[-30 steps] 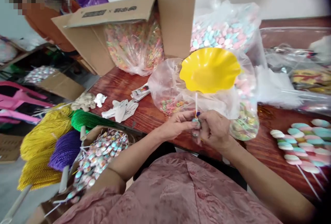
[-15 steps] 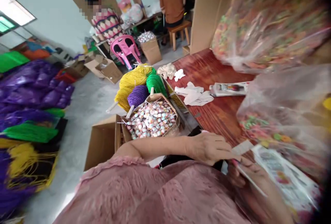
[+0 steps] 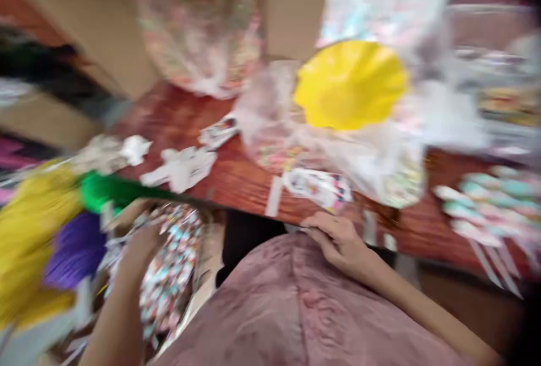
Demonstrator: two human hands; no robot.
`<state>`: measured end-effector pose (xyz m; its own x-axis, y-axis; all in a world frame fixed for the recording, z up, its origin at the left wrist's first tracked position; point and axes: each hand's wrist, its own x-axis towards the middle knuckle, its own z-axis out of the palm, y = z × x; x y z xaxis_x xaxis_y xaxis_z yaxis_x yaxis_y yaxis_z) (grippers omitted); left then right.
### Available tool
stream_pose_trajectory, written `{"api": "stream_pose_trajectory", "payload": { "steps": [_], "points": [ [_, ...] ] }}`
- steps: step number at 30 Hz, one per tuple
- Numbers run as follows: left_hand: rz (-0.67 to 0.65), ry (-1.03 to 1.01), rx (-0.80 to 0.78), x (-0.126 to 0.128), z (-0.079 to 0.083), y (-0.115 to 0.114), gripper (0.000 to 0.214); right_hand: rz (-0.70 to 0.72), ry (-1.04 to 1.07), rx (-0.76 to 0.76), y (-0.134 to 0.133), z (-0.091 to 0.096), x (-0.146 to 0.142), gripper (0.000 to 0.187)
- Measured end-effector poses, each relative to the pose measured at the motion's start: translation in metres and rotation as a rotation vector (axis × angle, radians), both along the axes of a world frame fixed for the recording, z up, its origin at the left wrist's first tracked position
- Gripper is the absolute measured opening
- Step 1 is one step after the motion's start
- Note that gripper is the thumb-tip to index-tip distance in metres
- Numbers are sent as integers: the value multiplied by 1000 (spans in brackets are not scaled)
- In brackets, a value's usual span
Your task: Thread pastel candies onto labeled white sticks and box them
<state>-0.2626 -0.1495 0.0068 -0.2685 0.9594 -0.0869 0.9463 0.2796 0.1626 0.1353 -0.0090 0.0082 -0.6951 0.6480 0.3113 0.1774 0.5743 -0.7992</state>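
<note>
The picture is smeared by motion. My left hand point(image 3: 137, 250) reaches down to the left into a cardboard box of wrapped lollipops point(image 3: 171, 273); its fingers are blurred. My right hand point(image 3: 338, 242) rests at the near edge of the red wooden table point(image 3: 236, 177), fingers curled, close to a printed sticker sheet point(image 3: 319, 185) and a white paper strip point(image 3: 274, 197). What the right hand holds, if anything, cannot be made out. A yellow scalloped bowl point(image 3: 349, 84) sits on clear bags of candy behind.
Yellow point(image 3: 29, 214), green point(image 3: 105, 191) and purple point(image 3: 71, 250) cord bundles lie at the left. White scraps point(image 3: 180, 168) lie on the table. Pastel marshmallow skewers point(image 3: 486, 208) are at the right. An open cardboard carton with a candy bag point(image 3: 198, 33) stands at the back.
My head swung left toward the room and back to the table. The lollipop that both hands held is gone from them; my left hand moved down into the lollipop box.
</note>
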Motion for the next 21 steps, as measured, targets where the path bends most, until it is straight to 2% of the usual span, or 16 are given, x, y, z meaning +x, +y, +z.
{"api": "stream_pose_trajectory", "payload": {
  "steps": [1,3,5,7,9,10,12,14,16,18,21],
  "points": [
    [-59,12,46,5,-4,14,39,-86,-1,49,-1,0,12,19],
    [-136,129,337,31,-7,41,34,-314,-34,122,-6,-4,42,19],
    [-261,68,547,79,4,64,16,-599,-60,157,-15,-11,75,17],
    [-545,-60,644,140,21,87,8,-880,-30,181,-25,-19,105,14],
    [-790,-117,642,199,34,114,11,-1084,17,222,-30,-27,132,12],
    [-871,-76,559,222,36,129,13,-1146,24,249,-30,-29,144,12],
    [-918,53,315,255,35,157,17,-1211,-15,330,-30,-31,167,13],
    [-911,140,115,269,27,178,23,-1251,-116,446,-30,-31,189,12],
    [-921,160,39,270,16,189,30,-1291,-238,532,-32,-31,209,10],
    [-939,168,85,265,4,192,38,-1333,-370,554,-34,-33,224,11],
    [-954,187,273,255,-13,190,48,-1411,-580,539,-31,-38,234,16]
  ]
}}
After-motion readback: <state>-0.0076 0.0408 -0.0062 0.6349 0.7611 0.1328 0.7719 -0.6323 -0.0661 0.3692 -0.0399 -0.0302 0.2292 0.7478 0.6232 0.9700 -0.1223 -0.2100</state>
